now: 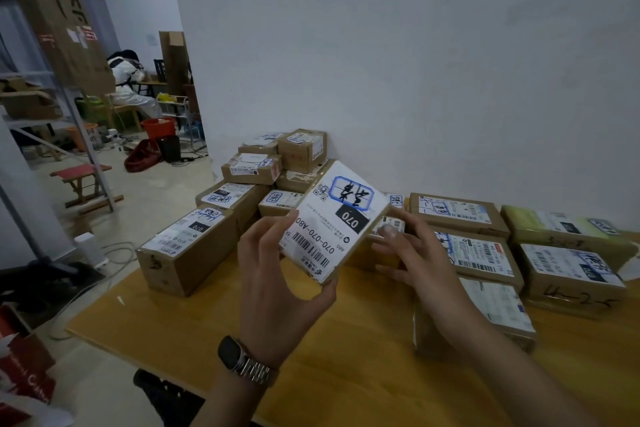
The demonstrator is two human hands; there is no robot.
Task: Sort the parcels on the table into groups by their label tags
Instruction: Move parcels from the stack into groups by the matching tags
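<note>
- We face a plain white wall (pixel 415 45). To the left the room opens onto a pale floor (pixel 156 191) with a red stool (pixel 81 172) and a red bucket (pixel 159 127). A person in white (pixel 128 87) sits far back.
- The yellow wooden desk (pixel 346 374) stands against the wall.
- A stack of brown parcels (pixel 256 170) fills the desk's far left, and more labelled parcels (pixel 478 253) lie flat on the right.
- The held parcel (pixel 341 218) is raised above the desk's middle and tilted. Its white label faces us and reads "070".
- Our left grip (pixel 277 274) curls round the parcel's lower left edge, with the thumb at the bottom corner.
- Our right grip (pixel 415 253) sets its thumb against the right edge. Its other fingers stretch straight beneath.
</note>
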